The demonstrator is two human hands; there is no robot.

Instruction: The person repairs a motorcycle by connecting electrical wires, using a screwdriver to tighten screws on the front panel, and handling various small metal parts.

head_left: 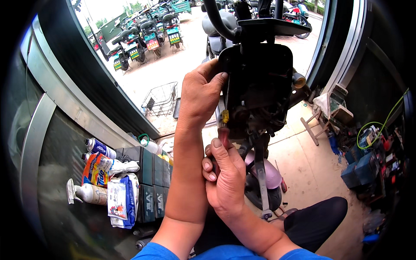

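Note:
In front of me stands a partly dismantled electric scooter with a black plastic panel [255, 65], its opening dark inside. My left hand [199, 93] grips the left edge of that panel, thumb on the near side and the other fingers mostly hidden behind it. Below it, my right hand [225, 177] is closed round a screwdriver [223, 135] with a dark red handle. It points up along the panel's left edge, beside a yellow piece [225, 116]. Where its tip meets the scooter is too dark to make out.
At left, dark battery boxes [147, 203] stand near a spray bottle [93, 193], cans and packets. A wire basket [160, 99] lies outside the doorway, with parked scooters [149, 37] beyond. On the right are a small stool [314, 125] and piled tools and boxes [362, 167].

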